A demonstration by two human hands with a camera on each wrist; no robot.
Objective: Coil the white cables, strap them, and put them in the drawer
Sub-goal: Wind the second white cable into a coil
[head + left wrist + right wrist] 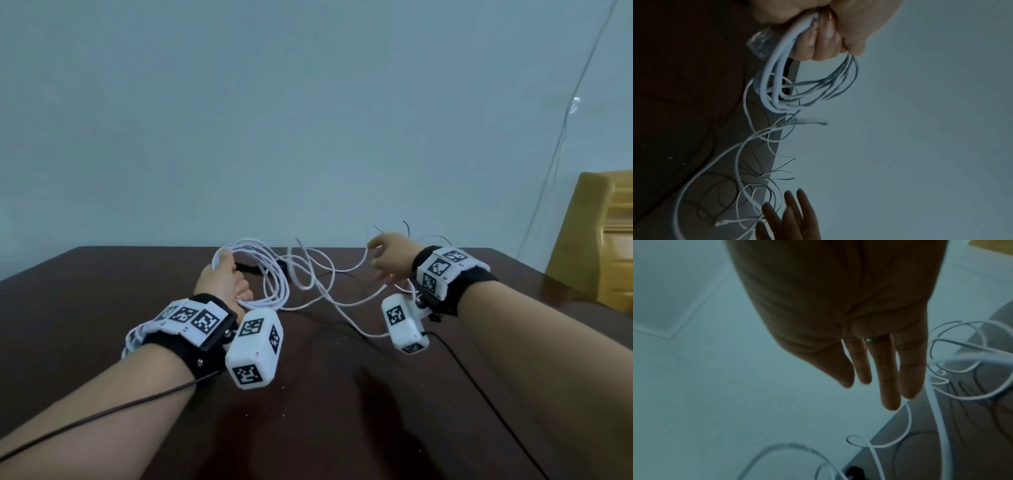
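My left hand (224, 279) is raised over the table, its fingers curled round a coil of white cable (274, 284) with several loops. In the left wrist view the fingers (822, 40) pinch the loops (777, 76) against the palm. Loose white cable (329, 274) trails right from the coil in wide tangled loops to my right hand (385, 262). That hand hovers with straight, spread fingers (888, 378) and holds nothing; a strand (937, 418) passes just beside the fingertips. A clear plug end (723, 223) lies on the table near the right hand's fingers (793, 214).
The dark brown table (342, 411) runs back to a pale wall. A yellow wooden piece of furniture (599, 240) stands at the right. A dark strip (248, 267) lies behind the coil. Thin black wires (407, 228) stick up near the right hand.
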